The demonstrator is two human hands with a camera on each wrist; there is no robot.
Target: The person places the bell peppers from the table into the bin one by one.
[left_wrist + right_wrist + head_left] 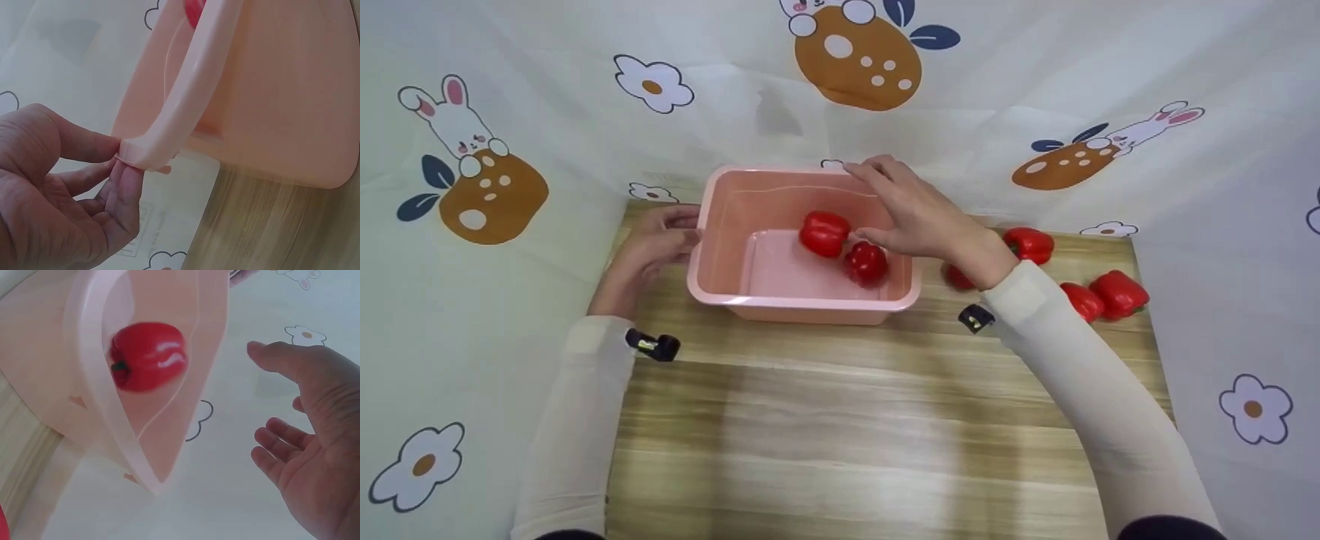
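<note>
l hand (649, 240) pinched the l end of the pink tub's (802, 302) rim btwn thumb & fingers; r hand (919, 214) had loose fingers, gripping nothing, above the tub's back r corner. one red pepper (825, 234) was inside, l of the r thumb; a 2nd pepper (868, 264) was just below that thumb, also w/in the walls, can't tell if touching the bottom. 4 more peppers (1119, 294) were on the wood table (840, 420), r of tub, some partly behind the r arm (1080, 360).

Upright pink basin (802, 302), two glossy red peppers (825, 234) inside, others (1119, 294) rightward
</note>
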